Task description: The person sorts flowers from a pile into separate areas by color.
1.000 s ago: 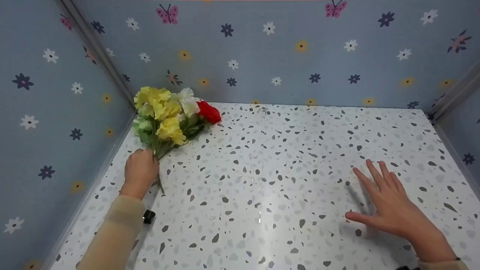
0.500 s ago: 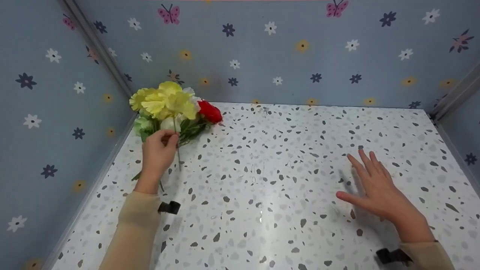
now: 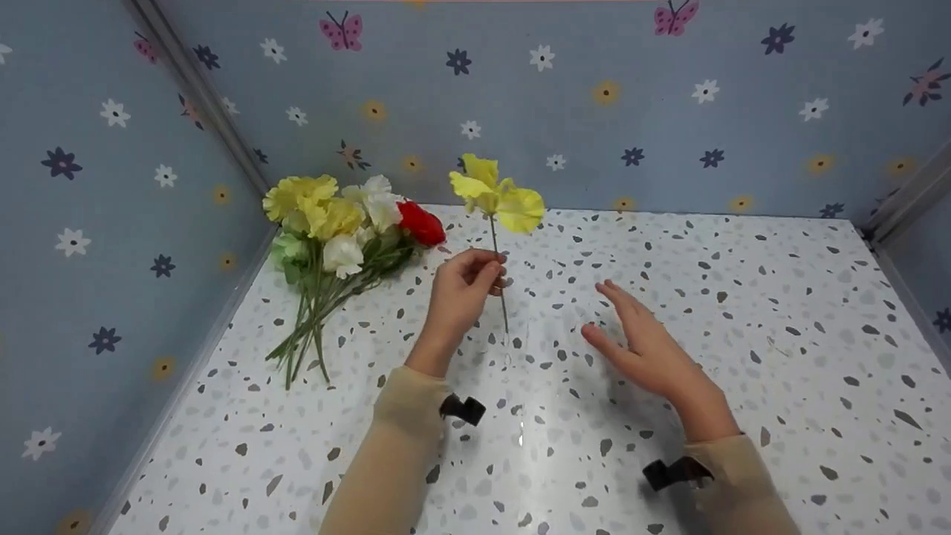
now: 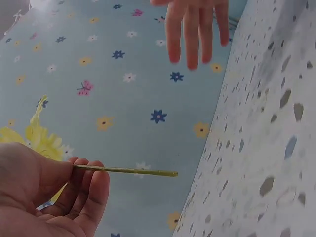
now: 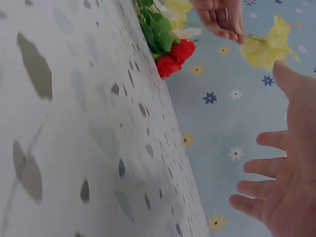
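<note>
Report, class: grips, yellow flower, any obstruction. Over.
Left grip pinching yellow flower by stem. Right grip empty, fingers extended. Other flowers bunched at left; no obstruction seen between grips.

Looks like a booth from here: 3 flowery blue panels [image 3: 654,122] with metal corner strips [image 3: 204,96] around a speckled white surface [image 3: 550,475].

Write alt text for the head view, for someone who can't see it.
A person's left hand holds one yellow flower by its stem, while the empty right hand hovers nearby. At the picture's left, a loose bunch of yellow, white, green and red flowers lies on a speckled white tabletop.
</note>
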{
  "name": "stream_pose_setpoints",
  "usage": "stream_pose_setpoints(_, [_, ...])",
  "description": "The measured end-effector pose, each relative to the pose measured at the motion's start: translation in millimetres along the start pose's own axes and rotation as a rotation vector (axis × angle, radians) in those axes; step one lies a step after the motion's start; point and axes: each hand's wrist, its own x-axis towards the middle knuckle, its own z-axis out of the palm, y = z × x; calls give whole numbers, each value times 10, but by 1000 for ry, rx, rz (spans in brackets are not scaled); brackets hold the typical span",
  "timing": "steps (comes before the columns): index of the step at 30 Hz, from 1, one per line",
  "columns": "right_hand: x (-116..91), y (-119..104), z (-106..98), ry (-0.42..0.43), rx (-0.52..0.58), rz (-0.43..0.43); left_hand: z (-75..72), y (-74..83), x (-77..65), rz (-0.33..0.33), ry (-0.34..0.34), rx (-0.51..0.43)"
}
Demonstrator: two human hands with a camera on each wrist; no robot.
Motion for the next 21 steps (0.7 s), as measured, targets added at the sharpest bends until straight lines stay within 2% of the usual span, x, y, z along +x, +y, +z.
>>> stream_pose_setpoints(4, [83,-83,181,20,143,-89,211,-11,-37,2,-74,-66])
stream_pose_setpoints(8, [103,-108,331,17,254,-135,320,-23,-100,8,-128,-107])
stream_pose_setpoints(16, [85,-242,457,0,492,-70,432,-45,-192,42,-228,-166])
stream_pose_setpoints(21, [71,-383,403,20,505,-16,443,-27,-212,44,-242,-152])
